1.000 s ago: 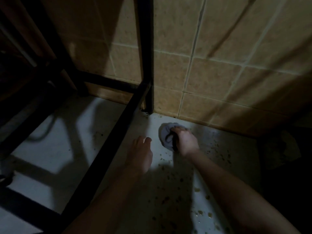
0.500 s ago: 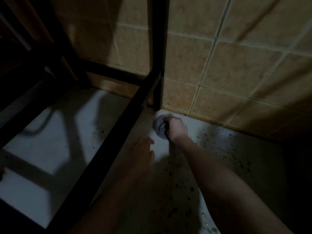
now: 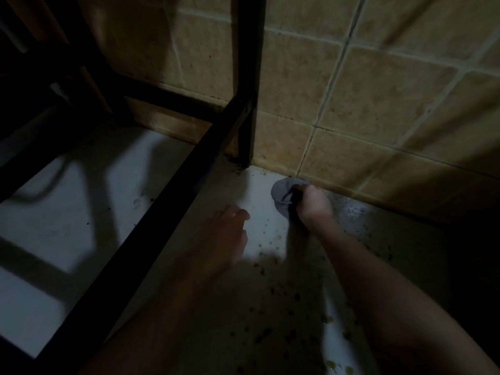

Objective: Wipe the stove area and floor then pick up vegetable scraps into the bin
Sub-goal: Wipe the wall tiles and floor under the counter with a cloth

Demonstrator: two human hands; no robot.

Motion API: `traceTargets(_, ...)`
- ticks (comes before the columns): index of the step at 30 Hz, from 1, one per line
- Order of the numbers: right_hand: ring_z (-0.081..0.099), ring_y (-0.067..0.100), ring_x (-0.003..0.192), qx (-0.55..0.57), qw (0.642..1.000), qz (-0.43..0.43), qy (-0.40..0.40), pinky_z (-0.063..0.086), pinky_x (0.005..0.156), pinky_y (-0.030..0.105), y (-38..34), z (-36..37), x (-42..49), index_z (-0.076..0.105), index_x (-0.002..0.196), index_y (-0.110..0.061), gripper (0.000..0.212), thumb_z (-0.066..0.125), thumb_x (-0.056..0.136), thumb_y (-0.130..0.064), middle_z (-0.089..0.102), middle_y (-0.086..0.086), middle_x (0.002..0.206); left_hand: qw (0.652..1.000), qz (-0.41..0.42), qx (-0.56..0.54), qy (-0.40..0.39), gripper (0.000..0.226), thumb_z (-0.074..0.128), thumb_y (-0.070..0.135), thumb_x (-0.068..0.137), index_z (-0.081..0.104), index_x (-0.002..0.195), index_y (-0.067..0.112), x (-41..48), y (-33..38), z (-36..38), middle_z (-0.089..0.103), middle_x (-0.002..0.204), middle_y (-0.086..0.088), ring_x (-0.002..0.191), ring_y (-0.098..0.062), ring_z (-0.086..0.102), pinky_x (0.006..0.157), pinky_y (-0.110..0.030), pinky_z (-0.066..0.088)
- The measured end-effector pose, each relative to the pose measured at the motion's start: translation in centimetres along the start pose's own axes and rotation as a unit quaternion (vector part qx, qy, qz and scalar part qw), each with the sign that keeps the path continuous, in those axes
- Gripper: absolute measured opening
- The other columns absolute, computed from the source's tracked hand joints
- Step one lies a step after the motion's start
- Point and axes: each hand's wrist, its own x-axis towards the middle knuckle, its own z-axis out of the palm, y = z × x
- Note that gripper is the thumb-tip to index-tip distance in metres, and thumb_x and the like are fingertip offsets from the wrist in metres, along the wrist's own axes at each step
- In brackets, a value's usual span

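My right hand (image 3: 313, 205) grips a bunched grey cloth (image 3: 284, 192) and presses it onto the pale floor (image 3: 265, 239), right at the foot of the tiled wall. My left hand (image 3: 227, 234) lies flat on the floor with its fingers spread, a short way left of the cloth and beside the black frame bar. Small dark and greenish vegetable scraps (image 3: 281, 293) are scattered over the floor between and below my forearms. The lighting is dim and much of the floor is in shadow.
A black metal stand has an upright leg (image 3: 247, 104) in the corner and a low diagonal bar (image 3: 151, 236) crossing the floor on my left. Beige wall tiles (image 3: 378, 90) rise straight behind the cloth. The far right is dark.
My right hand has slid the cloth along the wall base, a little away from the stand's leg. My left hand stays flat on the floor. The view has shifted.
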Motion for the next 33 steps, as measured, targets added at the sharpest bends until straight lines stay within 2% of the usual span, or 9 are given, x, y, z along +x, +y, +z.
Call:
traceTargets(4,0.062,0.033,0.100,-0.003,0.999,0.050,0.007,0.048,0.073,0.035,1.7,-0.4,-0.6,0.064,0.109,-0.005,0.022,0.050,0.091,-0.002,0.065,0.016,0.110,1.000,-0.007,-0.021,-0.006,0.029,0.052,0.018,0.090,0.050,0.118,0.025,-0.1,0.3,0.1,0.049,0.124,0.000,0.105,-0.019,0.050,0.090,-0.039,0.048)
traceTargets(6,0.059,0.032,0.107,-0.002,1.000,0.009,-0.014,0.052,0.086,0.037,0.7,0.0,-0.4,0.063,0.115,-0.010,0.027,0.050,0.092,-0.006,0.064,0.014,0.115,1.000,0.012,-0.018,-0.010,0.028,0.051,0.020,0.091,0.048,0.119,0.024,-0.5,0.4,0.4,0.049,0.123,0.000,0.104,-0.018,0.050,0.088,-0.038,0.048)
traceTargets(9,0.047,0.032,0.120,-0.021,0.992,-0.095,-0.085,0.047,0.098,0.041,-2.6,1.5,-0.2,0.057,0.127,-0.018,0.033,0.049,0.094,-0.017,0.055,0.011,0.127,0.999,0.026,-0.017,-0.009,0.029,0.051,0.021,0.091,0.048,0.120,0.023,-0.4,0.0,0.7,0.048,0.125,0.000,0.105,-0.017,0.050,0.088,-0.037,0.047)
traceTargets(12,0.034,0.036,0.129,-0.078,0.981,-0.144,-0.100,0.042,0.102,0.044,-5.1,2.2,0.7,0.053,0.130,-0.017,0.039,0.055,0.092,-0.020,0.044,0.011,0.137,1.000,0.010,-0.010,-0.002,0.027,0.050,0.023,0.091,0.051,0.118,0.024,0.0,-0.9,0.9,0.047,0.128,0.003,0.108,-0.017,0.050,0.090,-0.037,0.046)
traceTargets(15,0.040,0.036,0.125,-0.105,0.976,-0.159,-0.108,0.043,0.099,0.043,-5.9,1.6,1.9,0.053,0.129,-0.014,0.039,0.055,0.091,-0.017,0.049,0.012,0.132,1.000,0.005,0.003,-0.006,0.028,0.050,0.026,0.091,0.053,0.120,0.026,-0.1,-1.5,1.4,0.047,0.130,0.005,0.112,-0.014,0.049,0.092,-0.032,0.044)
traceTargets(18,0.043,0.035,0.124,-0.085,0.983,-0.129,-0.097,0.045,0.096,0.043,-5.7,1.2,2.2,0.053,0.127,-0.011,0.039,0.058,0.089,-0.015,0.052,0.014,0.129,1.000,-0.022,0.003,-0.020,0.032,0.050,0.027,0.093,0.050,0.125,0.028,-0.4,-1.9,1.8,0.049,0.131,0.003,0.113,-0.015,0.049,0.092,-0.032,0.042)
traceTargets(21,0.034,0.035,0.131,-0.075,0.988,-0.100,-0.090,0.042,0.099,0.046,-5.4,1.6,1.7,0.049,0.132,-0.014,0.046,0.062,0.088,-0.017,0.041,0.010,0.139,0.999,-0.037,0.002,-0.023,0.032,0.051,0.028,0.093,0.050,0.125,0.028,-0.9,-1.7,1.6,0.051,0.128,0.002,0.110,-0.015,0.051,0.088,-0.029,0.041)
traceTargets(28,0.031,0.037,0.132,-0.093,0.994,-0.001,-0.059,0.039,0.102,0.049,-1.0,0.9,0.1,0.041,0.136,-0.010,0.045,0.052,0.093,-0.014,0.036,0.014,0.143,0.999,0.029,-0.022,-0.007,0.028,0.052,0.021,0.091,0.052,0.118,0.022,-1.8,0.0,1.4,0.049,0.125,0.001,0.105,-0.016,0.050,0.090,-0.034,0.045)
traceTargets(33,0.033,0.036,0.130,-0.091,0.994,0.051,-0.034,0.039,0.101,0.047,3.1,-0.2,-1.6,0.045,0.134,-0.015,0.038,0.047,0.096,-0.013,0.035,0.010,0.145,0.998,0.038,-0.041,0.015,0.027,0.055,0.016,0.088,0.057,0.114,0.020,-1.6,1.0,1.4,0.053,0.117,0.000,0.102,-0.017,0.052,0.088,-0.032,0.046)
